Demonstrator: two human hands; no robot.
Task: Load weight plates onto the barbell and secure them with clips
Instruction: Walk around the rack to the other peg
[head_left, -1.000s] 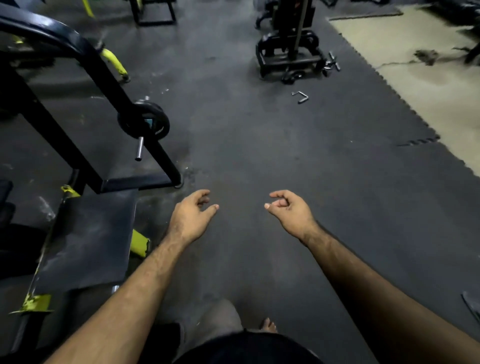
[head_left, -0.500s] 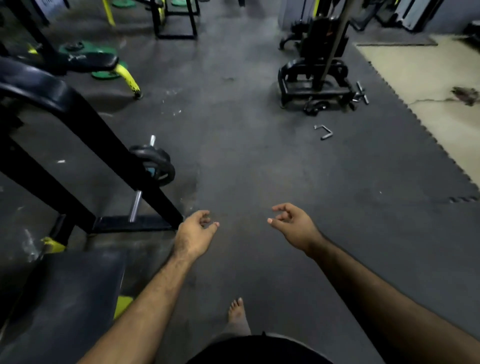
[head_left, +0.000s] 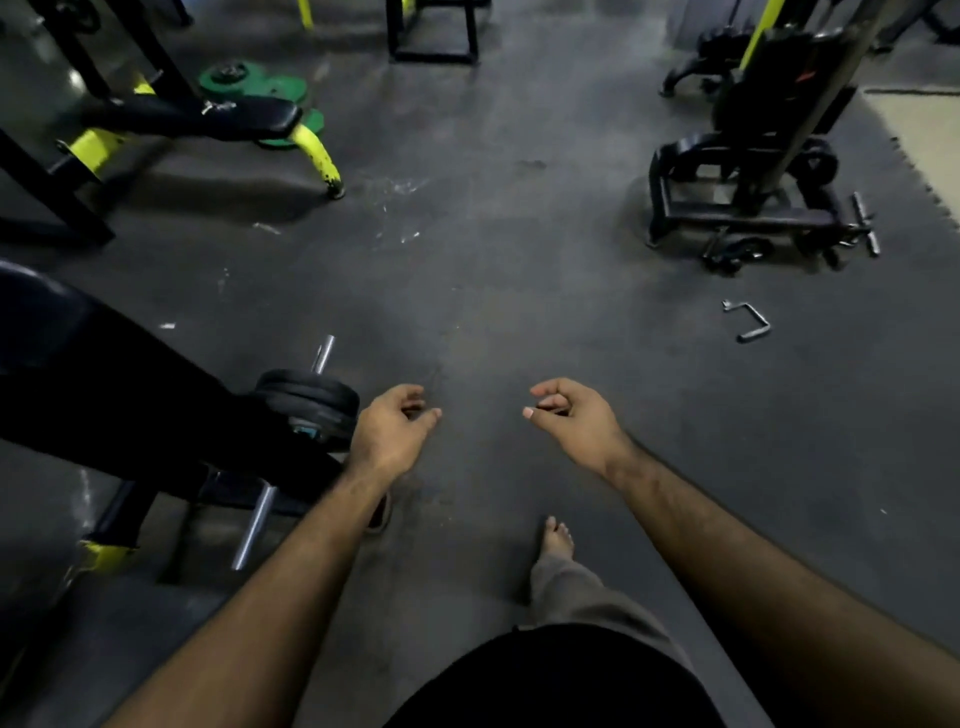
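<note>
Two black plates (head_left: 311, 402) noted on barbell (head_left: 322, 354) sleeve at left rack; no clip seen. Left hand (head_left: 389, 434) and right hand (head_left: 574, 418) loosely curled, empty. Green plates (head_left: 260, 88) lying far off.

Open dark rubber floor (head_left: 493, 291) stretches ahead of both empty, loosely curled hands, clear through its middle. Toward the floor's left edge, a black bench frame (head_left: 130, 405) and stacked black weight plates (head_left: 309, 402) on a steel bar (head_left: 254, 525) crowd the left hand (head_left: 392, 434). Near the far right edge stand a black machine base (head_left: 748, 197) and a loose metal handle (head_left: 748, 322).
</note>
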